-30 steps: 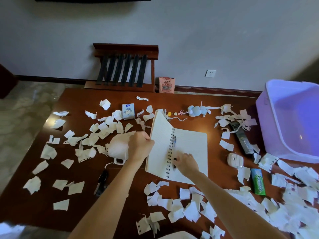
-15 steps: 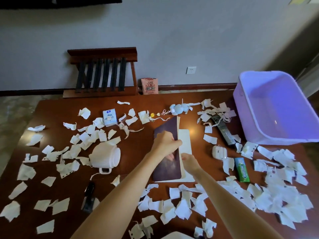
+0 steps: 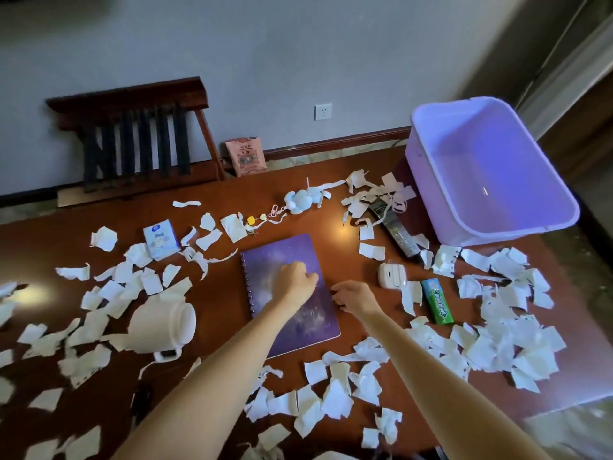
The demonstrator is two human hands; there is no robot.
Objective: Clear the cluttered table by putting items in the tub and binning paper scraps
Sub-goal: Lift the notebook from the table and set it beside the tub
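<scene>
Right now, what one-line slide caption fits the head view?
Amid paper scraps, the left hand rests on a closed purple notebook, the right hand at its edge; the tub stands empty.

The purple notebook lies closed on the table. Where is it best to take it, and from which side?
I would take the notebook by its right long edge, coming from the right, thumb on top and fingers slid under. It lies flat and closed; the spiral binding runs along the left edge, so the right one is smooth. The right hand is beside it.
</scene>
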